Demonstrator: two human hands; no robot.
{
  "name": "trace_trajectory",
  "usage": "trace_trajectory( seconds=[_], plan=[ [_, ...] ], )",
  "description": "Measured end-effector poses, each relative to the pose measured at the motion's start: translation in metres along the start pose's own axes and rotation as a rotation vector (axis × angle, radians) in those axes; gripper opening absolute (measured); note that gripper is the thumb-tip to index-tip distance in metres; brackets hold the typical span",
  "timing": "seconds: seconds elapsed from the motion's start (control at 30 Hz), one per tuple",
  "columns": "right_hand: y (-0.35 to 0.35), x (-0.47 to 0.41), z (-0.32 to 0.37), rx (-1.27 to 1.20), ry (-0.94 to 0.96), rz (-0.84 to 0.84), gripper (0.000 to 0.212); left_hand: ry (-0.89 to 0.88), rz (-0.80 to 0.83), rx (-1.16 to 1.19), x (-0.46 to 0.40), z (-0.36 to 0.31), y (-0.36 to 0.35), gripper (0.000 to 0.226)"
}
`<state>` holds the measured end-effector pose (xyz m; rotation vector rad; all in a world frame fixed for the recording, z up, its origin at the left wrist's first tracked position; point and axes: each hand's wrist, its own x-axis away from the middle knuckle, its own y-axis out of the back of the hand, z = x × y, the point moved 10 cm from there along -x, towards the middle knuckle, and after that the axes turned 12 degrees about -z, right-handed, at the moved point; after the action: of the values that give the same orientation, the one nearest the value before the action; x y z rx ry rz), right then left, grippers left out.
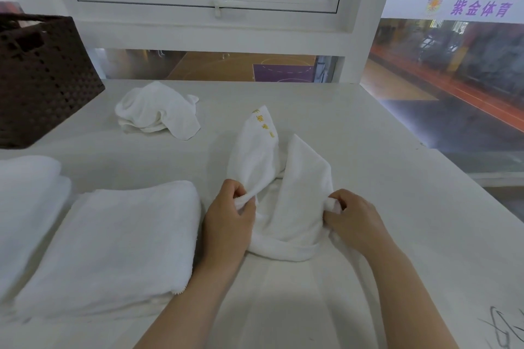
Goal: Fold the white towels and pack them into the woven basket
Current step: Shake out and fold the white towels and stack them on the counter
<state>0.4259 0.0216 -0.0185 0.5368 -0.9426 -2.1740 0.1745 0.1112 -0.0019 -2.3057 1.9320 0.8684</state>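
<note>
A white towel with yellow embroidery (279, 178) is bunched up on the white table in front of me. My left hand (229, 218) pinches its near left edge, and my right hand (350, 217) pinches its near right corner. A folded white towel (113, 246) lies flat to the left of my hands. Another folded towel (27, 201) sits at the far left edge. A crumpled white towel (157, 110) lies further back. The dark brown woven basket (42, 79) stands at the back left; its inside is mostly hidden.
The white table (382, 178) ends at the right, where glass looks down onto a sports hall. A white window frame (215, 8) runs along the back wall. Dark scribbles (502, 329) mark the table's near right corner.
</note>
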Motion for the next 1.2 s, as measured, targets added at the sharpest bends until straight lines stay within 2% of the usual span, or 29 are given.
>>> trace_trajectory(
  seconds=[0.1, 0.2, 0.23, 0.33, 0.43, 0.5, 0.57, 0.67, 0.8, 0.87, 0.97, 1.03, 1.1, 1.2],
  plan=[
    [0.020, -0.003, 0.005, 0.015, 0.075, -0.200, 0.009, 0.016, -0.032, 0.034, -0.001, 0.000, 0.005, 0.024],
    [0.045, -0.002, 0.004, 0.047, 0.101, -0.386, 0.010, 0.006, -0.070, 0.059, 0.000, -0.006, 0.010, 0.004],
    [0.052, -0.001, 0.003, 0.055, 0.088, -0.433, 0.013, -0.011, -0.075, 0.069, 0.000, -0.009, 0.011, 0.009],
    [0.068, 0.001, 0.000, 0.034, 0.070, -0.556, 0.019, -0.165, -0.071, 0.065, 0.001, -0.021, 0.012, 0.035],
    [0.076, 0.005, 0.004, -0.079, 0.110, -0.642, 0.022, -0.368, -0.115, -0.143, 0.002, -0.029, 0.009, 0.051],
    [0.081, 0.008, 0.009, -0.149, 0.138, -0.676, 0.019, -0.497, -0.119, -0.231, 0.006, -0.039, 0.005, 0.048],
    [0.084, 0.012, 0.012, -0.192, 0.142, -0.692, 0.016, -0.577, -0.051, -0.200, 0.012, -0.042, -0.003, 0.041],
    [0.084, 0.015, 0.018, -0.258, 0.161, -0.673, 0.026, -0.486, 0.092, -0.232, 0.012, -0.028, -0.016, 0.032],
    [0.080, 0.024, 0.035, -0.289, 0.313, -0.678, 0.045, -0.459, 0.093, -0.418, 0.012, -0.021, -0.017, 0.008],
    [0.075, 0.027, 0.044, -0.296, 0.389, -0.637, 0.052, -0.447, 0.109, -0.467, 0.011, -0.019, -0.019, 0.013],
    [0.054, 0.026, 0.056, -0.246, 0.485, -0.481, 0.056, -0.401, 0.164, -0.510, 0.010, -0.012, -0.022, 0.017],
    [0.034, 0.024, 0.058, -0.187, 0.507, -0.319, 0.055, -0.374, 0.177, -0.512, 0.009, -0.011, -0.021, 0.016],
    [0.015, 0.022, 0.055, -0.136, 0.471, -0.171, 0.044, -0.340, 0.150, -0.468, 0.008, -0.014, -0.016, 0.024],
    [-0.003, 0.022, 0.051, -0.134, 0.406, -0.038, 0.028, -0.289, 0.070, -0.403, 0.006, -0.017, -0.005, 0.037]
  ],
)
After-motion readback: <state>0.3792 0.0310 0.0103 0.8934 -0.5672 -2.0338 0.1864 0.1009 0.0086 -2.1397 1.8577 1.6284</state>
